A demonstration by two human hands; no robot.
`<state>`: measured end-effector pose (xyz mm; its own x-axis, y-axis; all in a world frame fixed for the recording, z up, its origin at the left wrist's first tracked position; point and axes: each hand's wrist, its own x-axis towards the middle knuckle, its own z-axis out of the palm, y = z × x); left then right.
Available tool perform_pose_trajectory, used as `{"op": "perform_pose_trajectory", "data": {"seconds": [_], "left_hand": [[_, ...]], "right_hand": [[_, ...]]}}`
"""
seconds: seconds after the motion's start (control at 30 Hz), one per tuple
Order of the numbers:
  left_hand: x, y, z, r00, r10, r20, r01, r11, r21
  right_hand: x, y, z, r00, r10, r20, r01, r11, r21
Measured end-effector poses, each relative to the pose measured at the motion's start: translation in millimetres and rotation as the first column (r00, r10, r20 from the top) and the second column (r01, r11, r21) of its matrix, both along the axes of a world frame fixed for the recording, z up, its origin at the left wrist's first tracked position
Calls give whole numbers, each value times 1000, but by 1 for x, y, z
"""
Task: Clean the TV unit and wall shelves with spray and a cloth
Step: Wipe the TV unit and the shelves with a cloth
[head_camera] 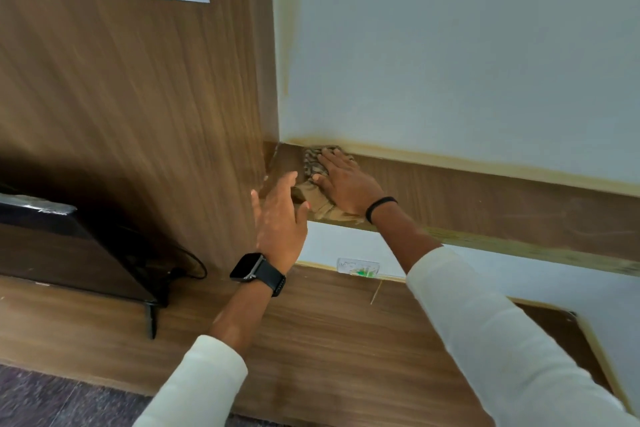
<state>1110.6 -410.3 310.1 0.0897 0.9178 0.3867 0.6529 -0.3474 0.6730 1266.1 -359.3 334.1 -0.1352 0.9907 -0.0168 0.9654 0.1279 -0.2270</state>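
The right hand presses flat on the patterned cloth, bunched in the wall shelf's inner corner to reach dust there, while the left hand hovers empty, fingers spread, seemingly for balance.

- We are seeing a soft tan cloth with a woven patterned patch lying on the wall shelf, which is showing matt wood-grain laminate.
- The TV unit is wearing the same brown laminate.
- The wall is looking smooth, matt-painted.
- The TV is showing glossy black.
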Motion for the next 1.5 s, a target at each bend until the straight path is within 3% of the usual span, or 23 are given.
{"op": "perform_pose_trajectory", "data": {"seconds": [0.23,0.37,0.47,0.57,0.7,0.83,0.93,1.13,1.23,1.37,1.5], "left_hand": [[64,-16,0,962,-204,-182,208,978,4],[73,-15,-1,955,-145,-260,158,987,31],[71,-10,-1,953,-128,-274,144,989,36],[71,-10,-2,949,-131,-287,147,989,34],[69,-7,2,938,-165,-306,177,984,13],[56,2,11,929,-208,-305,202,978,-54],[48,2,12,933,-243,-266,228,970,-88],[83,-24,2,912,-197,-360,233,971,57],[111,-36,0,887,-261,-381,312,947,77],[134,-37,0,891,-218,-398,271,959,82],[135,-32,2,877,-197,-439,259,962,86]], "right_hand": [[167,-76,2,960,-281,23,281,959,-26],[245,-120,-1,836,-549,-2,548,836,-13],[257,-124,-2,743,-669,-30,668,744,-25],[226,-108,0,778,-626,-48,628,778,32],[133,-82,-1,960,-267,86,254,957,138],[44,-69,-9,994,-99,-35,103,987,126],[45,-72,-19,996,-68,-52,74,987,142],[118,-113,-26,985,54,163,-93,964,247],[185,-149,-28,987,-45,152,6,969,247],[265,-200,-28,968,-217,129,178,949,260],[284,-211,-27,947,-301,114,265,931,250]]}}
